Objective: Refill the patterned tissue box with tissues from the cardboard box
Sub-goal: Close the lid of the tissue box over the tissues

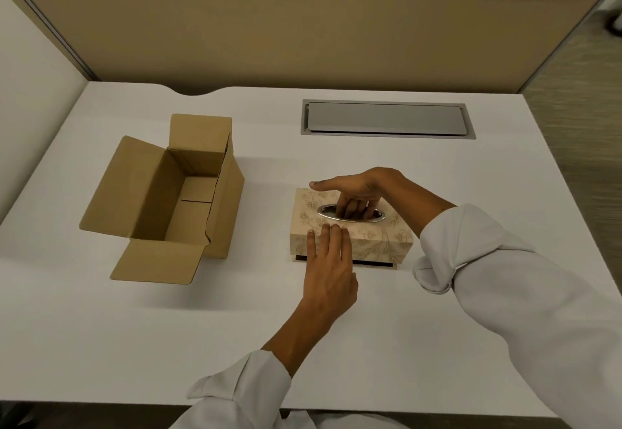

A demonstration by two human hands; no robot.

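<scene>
Beige patterned tissue box (377, 236): right hand (353, 193) fingers inside oval slot, left hand (330, 267) flat, steadying front edge.

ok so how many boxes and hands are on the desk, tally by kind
cardboard box, open, no tissues visible inside: 1
patterned tissue box: 1
hands: 2, the left hand flat on the tissue box's near edge, the right hand with fingers in its oval slot
total: 4
</scene>
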